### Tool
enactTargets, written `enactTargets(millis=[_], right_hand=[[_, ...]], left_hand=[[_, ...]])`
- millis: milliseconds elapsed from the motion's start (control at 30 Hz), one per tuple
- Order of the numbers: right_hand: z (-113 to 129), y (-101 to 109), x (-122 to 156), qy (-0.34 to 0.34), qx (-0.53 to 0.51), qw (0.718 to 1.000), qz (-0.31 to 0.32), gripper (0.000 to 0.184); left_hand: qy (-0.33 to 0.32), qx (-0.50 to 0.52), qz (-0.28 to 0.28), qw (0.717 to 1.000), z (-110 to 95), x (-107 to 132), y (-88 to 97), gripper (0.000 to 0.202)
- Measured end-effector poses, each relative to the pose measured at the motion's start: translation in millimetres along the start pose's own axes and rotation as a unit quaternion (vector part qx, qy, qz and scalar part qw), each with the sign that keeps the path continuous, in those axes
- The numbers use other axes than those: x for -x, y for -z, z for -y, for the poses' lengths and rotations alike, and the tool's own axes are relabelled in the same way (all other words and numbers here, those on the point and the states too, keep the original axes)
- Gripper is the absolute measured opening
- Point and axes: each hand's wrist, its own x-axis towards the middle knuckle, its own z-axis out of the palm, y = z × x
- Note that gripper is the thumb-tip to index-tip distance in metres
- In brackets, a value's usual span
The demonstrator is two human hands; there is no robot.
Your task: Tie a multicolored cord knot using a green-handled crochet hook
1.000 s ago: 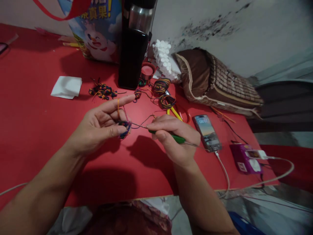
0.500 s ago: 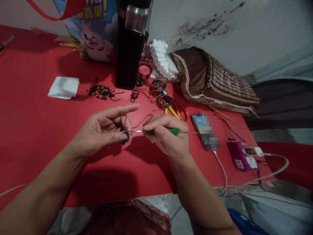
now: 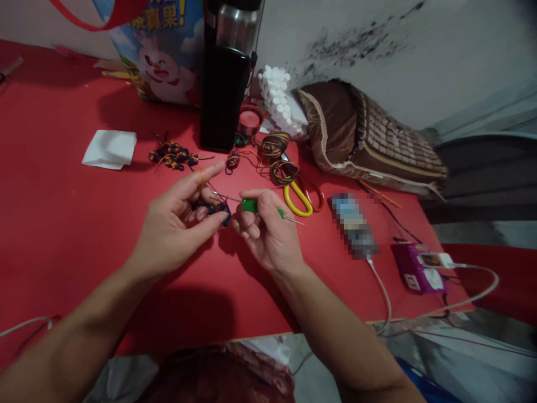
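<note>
My left hand (image 3: 176, 221) pinches a small dark multicoloured crochet piece (image 3: 222, 211) between thumb and fingers. Its index finger points out, with orange yarn (image 3: 202, 180) looped around it. In my right hand (image 3: 268, 229) is a crochet hook (image 3: 250, 205) with a green handle, held like a pencil. The hook's metal tip lies just above the crochet piece, near the strand running to the left index finger. Balls of multicoloured yarn (image 3: 274, 144) lie behind my hands, with loose strands around them. Left of these rests a cluster of finished-looking crocheted bits (image 3: 174, 155).
Scissors (image 3: 298, 198) with yellow and red handles lie beyond my right hand. A phone (image 3: 353, 224) on a cable and a purple box (image 3: 419, 267) are to the right. A black upright phone-like slab (image 3: 224, 101), a bag (image 3: 163, 61), a cushion (image 3: 377, 131) and folded white paper (image 3: 109, 149) stand or lie behind.
The hook's tip has risen and now tilts up to the left, above the crochet piece. My right hand has moved left and turned, uncovering the scissors' handles. The left index finger has shifted slightly upward.
</note>
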Motion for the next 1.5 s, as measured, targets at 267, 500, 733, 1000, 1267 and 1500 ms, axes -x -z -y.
enactTargets(millis=[267, 500, 733, 1000, 1267, 1500], right_hand=[[-1, 7, 0, 0.035, 0.069, 0.997, 0.015, 0.027], [-1, 11, 1, 0.171, 0.246, 0.952, 0.062, 0.016], [1, 10, 1, 0.218, 0.250, 0.940, 0.075, 0.014], [-8, 15, 1, 0.187, 0.212, 0.959, 0.024, 0.011], [-9, 19, 0, 0.167, 0.168, 0.970, 0.050, 0.016], [-6, 17, 1, 0.172, 0.204, 0.962, 0.056, 0.011]], left_hand=[[0.003, 0.001, 0.002, 1.000, 2, 0, -0.3, 0.061], [0.017, 0.066, -0.003, 0.998, 9, 0, -2.8, 0.063], [0.043, 0.120, 0.025, 0.992, 15, 1, 0.4, 0.060], [0.080, 0.184, 0.002, 0.980, 16, -2, 0.0, 0.050], [0.072, 0.193, 0.014, 0.978, 12, -3, 0.6, 0.054], [0.077, 0.197, 0.025, 0.977, 14, -3, 0.9, 0.053]])
